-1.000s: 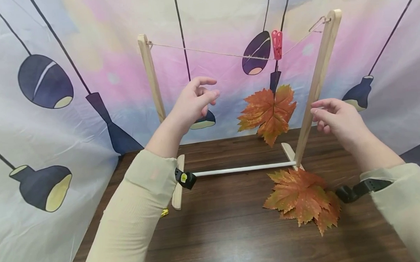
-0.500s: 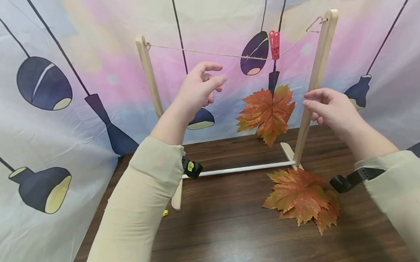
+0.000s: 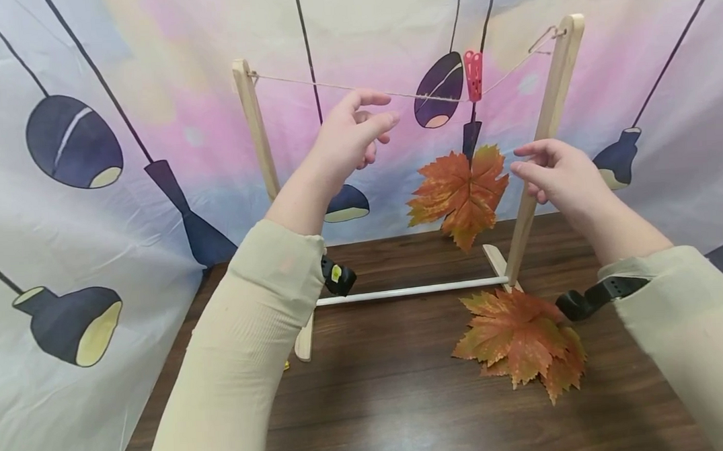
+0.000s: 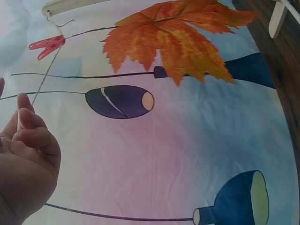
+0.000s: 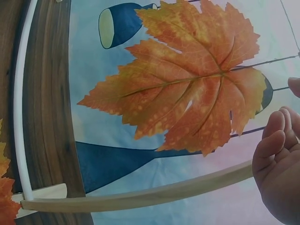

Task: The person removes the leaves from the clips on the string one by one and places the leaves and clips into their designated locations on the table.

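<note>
An orange maple leaf [image 3: 460,197] hangs below a red clothespin [image 3: 473,76], which is clipped on a thin string [image 3: 325,85] between two wooden posts. To the leaf's left, my left hand [image 3: 348,137] is raised near the string, fingers loosely bent and holding nothing. On the other side, my right hand [image 3: 562,176] is up in front of the right post [image 3: 553,103], its thumb and forefinger apart with nothing between them. Both wrist views show the hanging leaf, and the left one also has the clothespin [image 4: 47,46].
A pile of maple leaves [image 3: 518,340] lies on the dark wooden table [image 3: 369,400] by the right foot of the frame. A white rod [image 3: 419,291] joins the feet. Beside my left sleeve a small yellow thing [image 3: 286,365] shows, mostly hidden. A lamp-print cloth [image 3: 173,72] stands behind.
My left hand has risen and moved right toward the string. My right hand has come up and to the left, closer to the hanging leaf. The leaf and clothespin stay in place.
</note>
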A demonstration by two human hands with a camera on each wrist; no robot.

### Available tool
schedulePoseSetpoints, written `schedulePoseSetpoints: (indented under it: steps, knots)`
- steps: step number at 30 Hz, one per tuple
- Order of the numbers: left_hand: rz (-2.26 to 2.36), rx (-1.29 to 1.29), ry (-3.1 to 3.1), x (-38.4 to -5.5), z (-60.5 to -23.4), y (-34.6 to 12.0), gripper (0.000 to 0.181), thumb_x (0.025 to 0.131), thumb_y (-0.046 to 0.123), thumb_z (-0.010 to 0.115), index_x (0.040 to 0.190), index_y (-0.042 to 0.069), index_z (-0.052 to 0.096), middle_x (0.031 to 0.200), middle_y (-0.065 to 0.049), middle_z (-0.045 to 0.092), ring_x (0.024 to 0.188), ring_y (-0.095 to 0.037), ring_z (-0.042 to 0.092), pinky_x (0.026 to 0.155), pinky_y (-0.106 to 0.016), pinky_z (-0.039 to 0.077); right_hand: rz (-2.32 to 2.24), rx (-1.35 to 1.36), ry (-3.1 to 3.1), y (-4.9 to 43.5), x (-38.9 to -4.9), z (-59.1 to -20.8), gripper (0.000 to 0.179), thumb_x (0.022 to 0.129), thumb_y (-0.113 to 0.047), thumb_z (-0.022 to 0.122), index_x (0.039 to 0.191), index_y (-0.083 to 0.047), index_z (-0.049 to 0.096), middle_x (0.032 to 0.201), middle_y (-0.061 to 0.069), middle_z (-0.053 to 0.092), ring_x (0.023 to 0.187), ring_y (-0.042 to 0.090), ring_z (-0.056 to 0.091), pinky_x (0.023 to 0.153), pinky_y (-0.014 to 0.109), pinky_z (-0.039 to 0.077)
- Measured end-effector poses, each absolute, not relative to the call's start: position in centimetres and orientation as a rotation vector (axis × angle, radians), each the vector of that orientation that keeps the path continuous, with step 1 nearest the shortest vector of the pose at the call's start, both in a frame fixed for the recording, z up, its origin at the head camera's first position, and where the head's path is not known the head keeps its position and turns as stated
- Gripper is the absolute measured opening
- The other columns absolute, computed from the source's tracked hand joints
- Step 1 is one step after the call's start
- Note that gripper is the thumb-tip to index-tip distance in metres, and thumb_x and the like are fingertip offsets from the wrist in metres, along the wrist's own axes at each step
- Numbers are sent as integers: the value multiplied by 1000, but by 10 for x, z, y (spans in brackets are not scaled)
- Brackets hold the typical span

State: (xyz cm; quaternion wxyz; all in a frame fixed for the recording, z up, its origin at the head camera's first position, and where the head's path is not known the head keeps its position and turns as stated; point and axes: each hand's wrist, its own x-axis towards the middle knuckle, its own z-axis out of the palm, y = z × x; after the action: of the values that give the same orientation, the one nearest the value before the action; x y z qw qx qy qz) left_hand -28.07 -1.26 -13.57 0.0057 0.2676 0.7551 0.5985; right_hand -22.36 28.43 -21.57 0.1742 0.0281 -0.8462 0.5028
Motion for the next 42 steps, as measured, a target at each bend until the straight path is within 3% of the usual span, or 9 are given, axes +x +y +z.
schedulePoseSetpoints:
  steps: [10,21,32,38,42]
  knots:
    - [1885,857,2328,-281,-124,-5,41,90,26,64,127,18,49,94,-12,57,48,-17,38,50,-26,33,1516,115,-2376,271,-229,-207,49,91,-29,62,130,-4,46,82,1,51,56,10,47,50,22,43]
    - [1923,849,2308,-285,-122,-5,43,89,23,65,129,18,47,91,-12,55,47,-17,35,48,-26,30,1619,110,-2295,260,-237,-204,41,91,-26,62,126,-8,49,75,-1,48,53,10,43,49,22,40]
    - [1926,755,2312,-286,-114,8,50,86,24,68,132,21,49,99,-10,58,44,-15,34,46,-25,30,1619,69,-2252,252,-245,-202,44,91,-27,63,128,-7,51,71,0,47,54,11,43,51,23,42]
    - [1923,753,2289,-276,-112,18,52,88,22,66,136,19,46,86,-10,55,42,-14,33,46,-23,30,1611,105,-2237,247,-250,-200,41,91,-23,62,127,-7,52,66,-3,46,54,12,43,50,24,41]
    - [1958,747,2265,-278,-111,24,49,89,24,65,135,20,47,88,-10,56,43,-14,33,46,-24,30,1571,108,-2254,243,-250,-195,42,91,-25,62,128,-7,53,67,-1,46,55,12,43,52,24,42]
